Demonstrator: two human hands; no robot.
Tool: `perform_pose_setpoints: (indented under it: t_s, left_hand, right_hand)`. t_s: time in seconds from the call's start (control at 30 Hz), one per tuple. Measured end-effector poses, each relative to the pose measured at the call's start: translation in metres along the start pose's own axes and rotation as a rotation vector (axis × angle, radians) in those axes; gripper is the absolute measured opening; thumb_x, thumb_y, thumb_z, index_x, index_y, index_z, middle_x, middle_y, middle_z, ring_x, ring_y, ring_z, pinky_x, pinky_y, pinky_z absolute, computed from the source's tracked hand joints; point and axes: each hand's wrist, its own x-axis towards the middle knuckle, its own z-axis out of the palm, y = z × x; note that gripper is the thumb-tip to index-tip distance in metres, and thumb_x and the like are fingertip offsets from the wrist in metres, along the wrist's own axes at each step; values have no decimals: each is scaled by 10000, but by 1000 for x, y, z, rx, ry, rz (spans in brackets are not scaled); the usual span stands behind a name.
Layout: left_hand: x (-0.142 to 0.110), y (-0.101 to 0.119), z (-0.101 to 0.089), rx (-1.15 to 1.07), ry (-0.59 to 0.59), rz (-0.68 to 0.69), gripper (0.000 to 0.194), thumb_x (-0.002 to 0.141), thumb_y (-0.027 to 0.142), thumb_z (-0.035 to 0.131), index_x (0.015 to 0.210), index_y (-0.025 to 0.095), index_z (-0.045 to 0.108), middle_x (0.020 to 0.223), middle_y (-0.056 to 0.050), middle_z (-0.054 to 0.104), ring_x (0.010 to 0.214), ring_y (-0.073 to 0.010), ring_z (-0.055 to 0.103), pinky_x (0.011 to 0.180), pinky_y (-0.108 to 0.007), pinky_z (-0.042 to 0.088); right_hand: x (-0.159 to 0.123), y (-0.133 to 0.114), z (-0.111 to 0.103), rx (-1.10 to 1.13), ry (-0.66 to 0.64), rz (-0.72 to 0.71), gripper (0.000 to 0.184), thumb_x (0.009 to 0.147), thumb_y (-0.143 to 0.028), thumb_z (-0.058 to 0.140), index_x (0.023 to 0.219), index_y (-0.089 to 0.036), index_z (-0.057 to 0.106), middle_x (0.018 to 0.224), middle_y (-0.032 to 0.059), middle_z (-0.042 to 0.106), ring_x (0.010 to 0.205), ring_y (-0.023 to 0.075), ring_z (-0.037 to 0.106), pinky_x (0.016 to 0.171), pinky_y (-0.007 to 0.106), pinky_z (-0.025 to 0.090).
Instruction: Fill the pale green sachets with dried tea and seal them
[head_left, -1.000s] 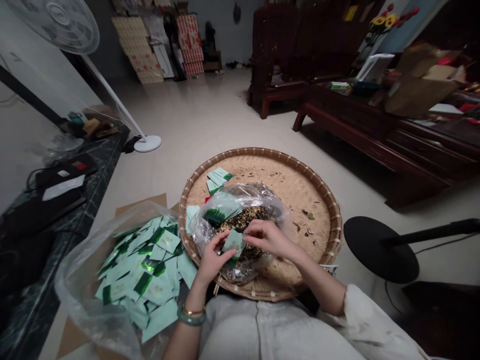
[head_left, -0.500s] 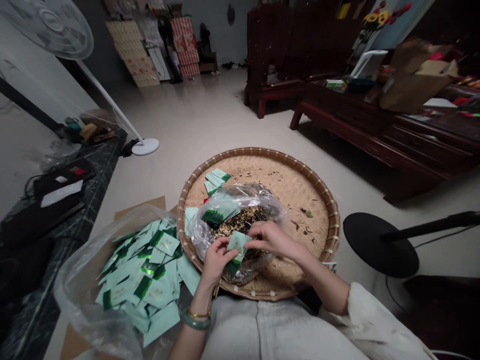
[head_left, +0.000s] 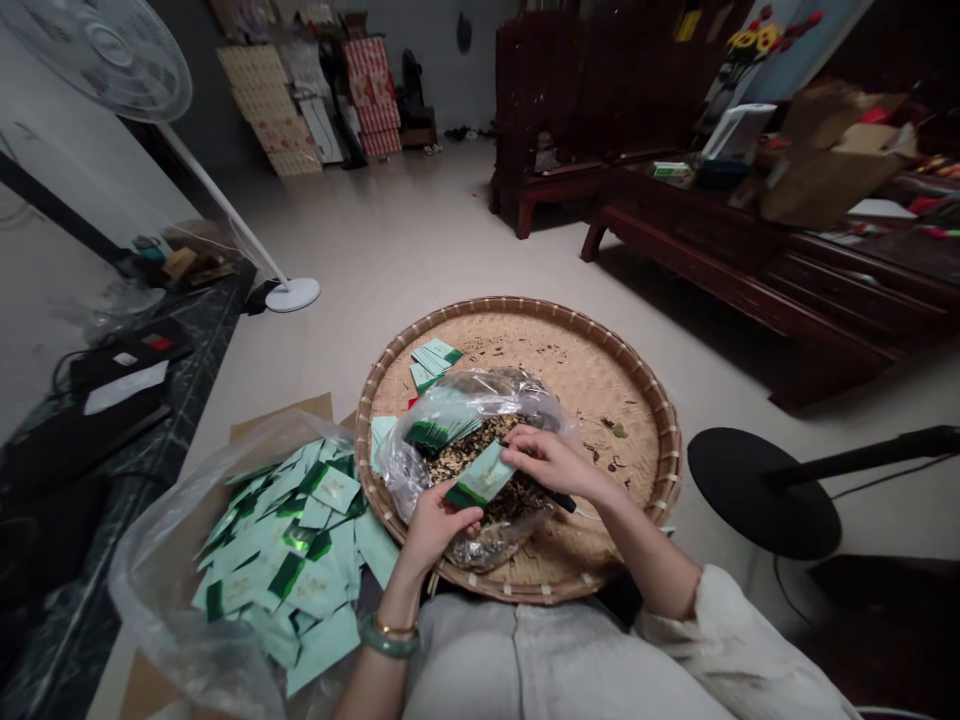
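**Pale green sachet (head_left: 481, 475) gripped above loose tea (head_left: 465, 455) in a clear plastic bag (head_left: 480, 392), on a round bamboo tray (head_left: 517, 303).**
The left hand (head_left: 436, 526) pinches the sachet; the right hand (head_left: 549, 462) clenches a black handle (head_left: 561, 498) just beside it. A heap of sachets (head_left: 289, 550) lies left of the tray.

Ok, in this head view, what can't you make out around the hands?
Head view:
Black object at the right hand: the hand hides most of it, so its kind is unclear.
Print on the pale green sachet in the left hand: too small to read.
Loose dark bits in the clear plastic bag: too small to identify, partly veiled by the plastic.
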Motion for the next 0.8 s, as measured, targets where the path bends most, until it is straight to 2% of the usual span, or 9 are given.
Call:
perform_pose_setpoints:
  t_s: [0.13, 0.27, 0.4, 0.5, 0.63, 0.7, 0.8]
  left_hand:
    - [0, 4, 7, 133, 37, 127, 328, 548, 226, 778, 854, 137, 700, 753, -25, 718, 679, -186, 646, 654, -292, 524]
    - [0, 5, 8, 172, 33, 131, 298, 606, 274, 751, 873, 145, 718, 804, -32, 726, 738, -197, 641, 717, -305, 509]
    - [1, -1, 11, -14, 3, 28, 370, 661, 386, 724, 916, 118, 699, 765, -44, 717, 657, -179, 634, 621, -289, 518]
    - [1, -3, 15, -180, 1, -51, 445, 667, 439, 720, 964, 111, 668, 750, -48, 709, 607, -169, 633, 533, -274, 522]
    - [-1, 3, 17, -295, 20, -117, 535, 595, 441, 776, 1000, 124, 630, 795, -57, 707, 606, -184, 655, 433, -243, 501]
    - [-2, 5, 16, -314, 31, -119, 551, 568, 437, 794, 985, 118, 626, 794, -64, 706, 596, -192, 659, 401, -233, 490]
    - [-1, 6, 15, -342, 41, -96, 542, 565, 440, 797, 962, 108, 636, 778, -71, 704, 601, -197, 662, 392, -225, 486]
  right_hand:
    - [1, -3, 11, -57, -54, 25, 237, 809, -361, 633, 700, -152, 650, 763, 3, 536, 686, 124, 517, 624, 221, 398]
    - [2, -1, 18, -79, -145, 29, 285, 864, -292, 556, 633, -149, 643, 712, -9, 494, 644, 106, 493, 610, 212, 390]
    - [1, 1, 18, -129, -195, -19, 318, 892, -287, 506, 629, -149, 617, 723, -3, 474, 696, 118, 490, 675, 236, 407]
    - [-1, 3, 15, -63, -195, -16, 406, 906, -388, 462, 593, -152, 569, 704, 2, 487, 684, 125, 493, 666, 245, 422]
    - [-3, 4, 9, 210, -207, 222, 550, 933, -511, 285, 622, -149, 560, 594, 6, 546, 557, 122, 521, 542, 234, 454]
    - [-2, 3, 5, 286, -271, 324, 509, 915, -496, 331, 665, -136, 591, 586, 10, 585, 532, 119, 554, 493, 213, 459]
    - [1, 1, -1, 321, -380, 308, 311, 843, -387, 487, 745, -134, 639, 638, -5, 619, 570, 111, 592, 472, 171, 454]
